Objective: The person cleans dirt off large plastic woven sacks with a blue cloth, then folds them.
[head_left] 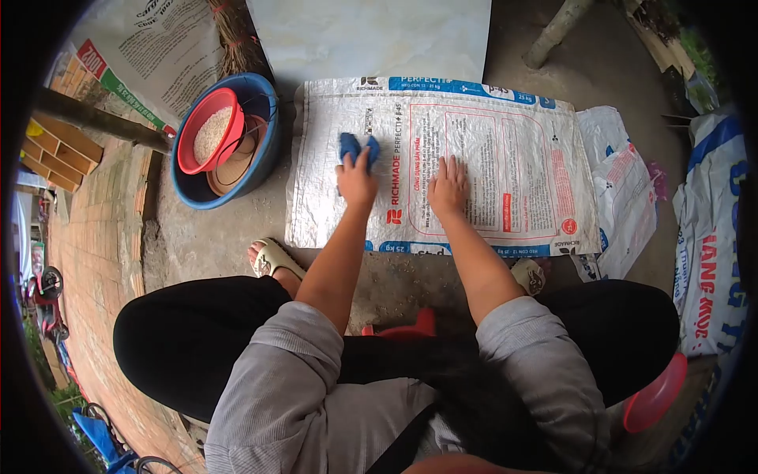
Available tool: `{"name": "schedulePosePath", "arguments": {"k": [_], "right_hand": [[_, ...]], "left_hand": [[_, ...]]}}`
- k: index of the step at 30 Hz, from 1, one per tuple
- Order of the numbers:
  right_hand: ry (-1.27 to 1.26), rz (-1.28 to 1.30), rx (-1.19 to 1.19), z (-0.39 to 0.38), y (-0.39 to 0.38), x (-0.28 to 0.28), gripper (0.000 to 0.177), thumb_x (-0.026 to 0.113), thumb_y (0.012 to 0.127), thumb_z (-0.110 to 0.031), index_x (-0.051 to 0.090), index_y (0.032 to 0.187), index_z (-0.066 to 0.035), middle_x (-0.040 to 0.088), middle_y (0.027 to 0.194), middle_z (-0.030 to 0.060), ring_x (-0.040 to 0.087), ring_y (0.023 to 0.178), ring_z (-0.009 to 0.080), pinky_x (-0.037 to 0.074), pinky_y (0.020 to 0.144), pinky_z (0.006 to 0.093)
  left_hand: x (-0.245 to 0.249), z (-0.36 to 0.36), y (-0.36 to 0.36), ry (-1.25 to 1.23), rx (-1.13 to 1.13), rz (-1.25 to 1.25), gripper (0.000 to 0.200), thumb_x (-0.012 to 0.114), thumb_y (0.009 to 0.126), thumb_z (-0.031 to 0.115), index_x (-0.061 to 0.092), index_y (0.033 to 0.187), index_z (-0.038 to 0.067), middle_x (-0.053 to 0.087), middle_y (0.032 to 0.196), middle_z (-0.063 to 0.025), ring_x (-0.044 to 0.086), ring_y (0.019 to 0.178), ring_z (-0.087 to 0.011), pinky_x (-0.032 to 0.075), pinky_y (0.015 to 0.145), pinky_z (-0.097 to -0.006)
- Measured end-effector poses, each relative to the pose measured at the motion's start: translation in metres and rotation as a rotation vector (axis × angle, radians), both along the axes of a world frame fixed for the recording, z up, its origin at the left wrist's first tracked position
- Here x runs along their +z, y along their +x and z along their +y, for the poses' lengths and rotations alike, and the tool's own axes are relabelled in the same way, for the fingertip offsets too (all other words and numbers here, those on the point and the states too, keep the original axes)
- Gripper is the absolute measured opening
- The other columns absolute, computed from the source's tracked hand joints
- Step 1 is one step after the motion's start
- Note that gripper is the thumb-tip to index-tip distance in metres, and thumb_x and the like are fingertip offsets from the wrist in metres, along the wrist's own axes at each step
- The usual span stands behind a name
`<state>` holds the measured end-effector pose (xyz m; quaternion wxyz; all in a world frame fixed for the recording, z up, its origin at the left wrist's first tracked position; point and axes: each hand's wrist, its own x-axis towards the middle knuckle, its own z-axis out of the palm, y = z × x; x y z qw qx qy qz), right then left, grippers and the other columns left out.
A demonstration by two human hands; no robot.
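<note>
A white printed feed sack [489,174] with blue edges lies flat on the ground in front of me. My left hand [357,182] grips a blue cloth [359,148] and presses it against the sack's left part. Resting on the printed middle of the sack is my right hand [449,188], palm down with fingers stretched out and nothing in it.
At the left, a blue basin [185,186] holds a red bowl [189,158] of pale grains. A pale board [379,39] lies beyond the sack. More sacks [714,229] stand at the right, near a pink-red basin [654,395]. A wooden post [557,31] rises at the back.
</note>
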<state>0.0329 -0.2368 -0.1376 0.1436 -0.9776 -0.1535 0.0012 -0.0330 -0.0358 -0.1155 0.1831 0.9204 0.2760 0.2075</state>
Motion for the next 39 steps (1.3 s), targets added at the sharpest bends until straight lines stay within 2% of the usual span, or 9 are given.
{"name": "schedulePosePath", "arguments": {"k": [4,11,17,20,22,24,29,34,39], "right_hand": [[-0.191,0.058,0.082,-0.009,-0.011,-0.021,0.066,0.055,0.089,-0.028,0.034,0.150,-0.010,0.021,0.161,0.0109,0.021,0.147,0.0375,0.019,0.118,0.0518],[-0.045,0.226,0.136,-0.016,0.002,-0.011,0.068,0.057,0.091,-0.029,0.031,0.152,-0.015,0.016,0.163,0.0115,0.016,0.148,0.0380,0.019,0.118,0.0523],[-0.125,0.342,0.046,0.008,0.006,0.020,0.067,0.058,0.091,-0.032,0.033,0.151,-0.015,0.021,0.160,0.0145,0.018,0.147,0.0386,0.022,0.117,0.0534],[-0.112,0.461,0.004,0.042,0.027,0.026,0.071,0.060,0.092,-0.044,0.034,0.150,-0.015,0.027,0.158,0.0147,0.035,0.139,0.0337,0.031,0.112,0.0473],[1.097,0.779,-0.074,0.065,0.039,0.010,0.075,0.063,0.089,-0.054,0.036,0.147,-0.014,0.043,0.148,0.0111,0.042,0.133,0.0299,0.038,0.105,0.0483],[1.485,1.275,-0.334,0.080,0.023,0.094,0.080,0.063,0.087,-0.062,0.039,0.146,-0.015,0.046,0.145,0.0100,0.048,0.128,0.0259,0.041,0.102,0.0434],[1.717,1.120,-0.399,0.083,0.069,0.070,0.038,0.078,0.083,-0.029,0.066,0.112,-0.008,0.070,0.101,0.0054,0.067,0.091,0.0195,0.055,0.080,0.0355],[0.896,0.161,-0.426,0.054,0.082,0.049,0.048,0.071,0.077,-0.021,0.058,0.121,-0.007,0.068,0.103,0.0188,0.066,0.095,0.0390,0.052,0.086,0.0497],[0.348,0.023,-0.104,0.060,0.037,0.050,0.060,0.072,0.077,-0.022,0.051,0.133,-0.020,0.043,0.140,0.0223,0.051,0.115,0.0446,0.049,0.093,0.0504]], "left_hand": [[-0.009,-0.083,-0.003,-0.065,-0.645,0.273,0.059,0.070,0.073,0.014,0.061,0.128,0.031,0.055,0.133,-0.0091,0.055,0.110,-0.0343,0.048,0.095,-0.0434],[-0.013,-0.018,-0.028,0.009,-0.324,0.264,0.049,0.069,0.073,0.022,0.068,0.120,0.035,0.056,0.133,0.0042,0.056,0.106,-0.0289,0.050,0.087,-0.0414],[-0.012,0.109,0.008,-0.603,0.214,0.106,0.054,0.051,0.075,0.011,0.062,0.128,0.010,0.065,0.114,-0.0236,0.066,0.100,-0.0365,0.053,0.086,-0.0420],[0.028,0.099,0.035,-1.024,0.146,-0.313,0.075,0.071,0.074,0.012,0.043,0.142,0.005,0.065,0.113,-0.0207,0.068,0.085,-0.0227,0.055,0.073,-0.0335],[0.058,0.076,0.050,-1.320,-0.127,-0.266,0.066,0.070,0.085,0.019,0.041,0.143,0.006,0.064,0.115,-0.0166,0.066,0.092,-0.0218,0.054,0.080,-0.0328],[0.092,0.031,0.058,-1.326,-0.296,-0.010,0.065,0.058,0.097,0.040,0.038,0.149,0.007,0.056,0.134,-0.0175,0.055,0.120,-0.0238,0.042,0.102,-0.0323],[0.108,-0.012,0.073,-1.342,-0.478,0.243,0.065,0.040,0.102,0.052,0.032,0.153,0.012,0.042,0.150,-0.0168,0.038,0.139,-0.0261,0.026,0.115,-0.0356],[0.054,0.017,0.081,-0.814,-0.368,0.132,0.067,0.049,0.100,0.046,0.032,0.152,0.008,0.039,0.151,-0.0228,0.034,0.143,-0.0313,0.030,0.114,-0.0376],[0.000,0.021,0.072,-0.369,-0.136,0.423,0.061,0.046,0.097,0.048,0.035,0.152,0.024,0.027,0.158,-0.0197,0.021,0.143,-0.0503,0.025,0.110,-0.0667]]}}
